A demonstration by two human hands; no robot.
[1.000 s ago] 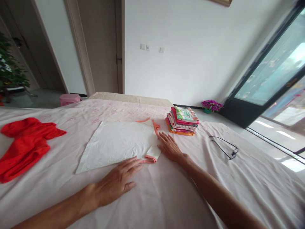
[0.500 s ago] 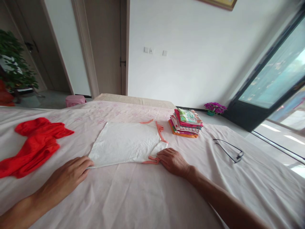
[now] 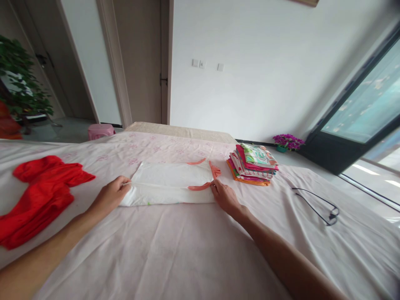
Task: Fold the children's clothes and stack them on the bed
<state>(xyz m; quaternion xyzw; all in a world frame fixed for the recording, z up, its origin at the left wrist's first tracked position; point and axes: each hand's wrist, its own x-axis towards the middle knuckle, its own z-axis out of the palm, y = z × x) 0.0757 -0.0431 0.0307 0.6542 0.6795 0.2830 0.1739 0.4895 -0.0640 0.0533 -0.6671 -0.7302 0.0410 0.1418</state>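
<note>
A white tank top (image 3: 168, 175) with coral trim lies on the pale pink bed sheet (image 3: 175, 250), its near edge turned up and over toward the far side. My left hand (image 3: 115, 191) pinches that turned edge at the hem end. At the strap end, my right hand (image 3: 225, 196) grips the same edge near the coral trim. Small coloured marks show along the near fold. Both hands are closed on the cloth.
A crumpled red garment (image 3: 43, 196) lies to the left. Behind my right hand stands a stack of folded clothes (image 3: 252, 166). Black-framed glasses (image 3: 325, 208) rest on the sheet at the right. A pink stool (image 3: 101, 131) and purple flowers (image 3: 289, 141) are beyond the bed.
Both hands have moved away from me, carrying the near edge of the tank top up and over onto its middle. The view has shifted slightly.
</note>
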